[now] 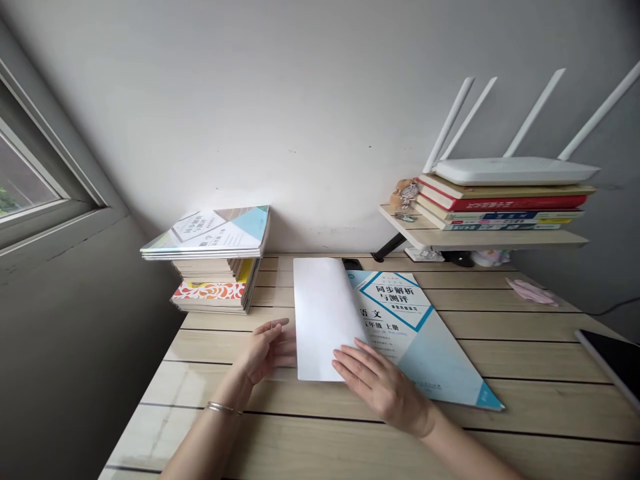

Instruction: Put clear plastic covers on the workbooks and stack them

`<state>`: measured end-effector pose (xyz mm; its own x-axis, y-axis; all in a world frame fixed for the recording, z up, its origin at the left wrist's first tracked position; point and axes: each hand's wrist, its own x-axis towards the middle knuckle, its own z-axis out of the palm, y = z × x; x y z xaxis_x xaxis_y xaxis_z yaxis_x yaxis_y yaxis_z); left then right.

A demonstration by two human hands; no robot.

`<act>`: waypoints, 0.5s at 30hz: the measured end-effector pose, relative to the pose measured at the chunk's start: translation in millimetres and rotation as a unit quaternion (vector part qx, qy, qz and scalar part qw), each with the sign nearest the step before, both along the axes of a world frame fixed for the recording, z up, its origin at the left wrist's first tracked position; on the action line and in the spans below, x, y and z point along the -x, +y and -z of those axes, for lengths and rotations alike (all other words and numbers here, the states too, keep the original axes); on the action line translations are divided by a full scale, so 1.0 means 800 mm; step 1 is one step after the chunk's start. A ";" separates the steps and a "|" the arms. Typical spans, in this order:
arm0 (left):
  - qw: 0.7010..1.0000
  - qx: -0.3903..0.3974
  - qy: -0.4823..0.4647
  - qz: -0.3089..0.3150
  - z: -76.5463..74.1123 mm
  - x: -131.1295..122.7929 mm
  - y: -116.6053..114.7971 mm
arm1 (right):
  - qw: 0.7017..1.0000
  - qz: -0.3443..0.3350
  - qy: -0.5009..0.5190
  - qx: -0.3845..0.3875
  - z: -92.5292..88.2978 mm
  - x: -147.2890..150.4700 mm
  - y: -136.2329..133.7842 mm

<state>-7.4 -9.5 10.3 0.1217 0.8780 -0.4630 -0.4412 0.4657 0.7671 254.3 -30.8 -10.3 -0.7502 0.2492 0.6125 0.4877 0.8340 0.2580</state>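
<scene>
A workbook (425,360) with a blue and white cover lies at an angle on the table. A blank white sheet (323,313) overlaps its left side. Past the sheet's left edge shows a strip of clear plastic book cover (286,293). My left hand (267,350) holds the plastic's edge, thumb on the near side and fingers seen through the film. My right hand (383,383) lies flat with fingers stretched, across the sheet's lower right edge and the workbook. Whether the sheet joins the workbook is hidden under the overlap.
Stacked books (210,267) stand at the back left. On the right, a small raised shelf (500,237) bears several books (510,202) and a white router (515,171). A pink cloth (533,292) and a dark-screened device (613,363) lie at the right. A dark object (352,264) shows behind the workbook.
</scene>
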 end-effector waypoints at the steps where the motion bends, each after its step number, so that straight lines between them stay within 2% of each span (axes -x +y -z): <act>1: 1.000 0.007 -0.005 0.018 0.002 0.002 -0.003 | 1.000 0.013 0.005 0.001 0.000 0.000 -0.007; 5: 0.998 0.016 -0.004 0.069 0.000 0.005 -0.013 | 0.999 0.045 0.024 -0.005 -0.001 0.006 -0.026; 10: 0.999 0.013 -0.008 0.043 -0.008 0.005 -0.015 | 0.999 0.039 0.028 -0.025 -0.001 0.023 -0.024; 15: 1.000 0.006 -0.002 0.027 -0.001 0.010 -0.012 | 0.998 0.024 0.047 -0.038 -0.003 0.033 -0.021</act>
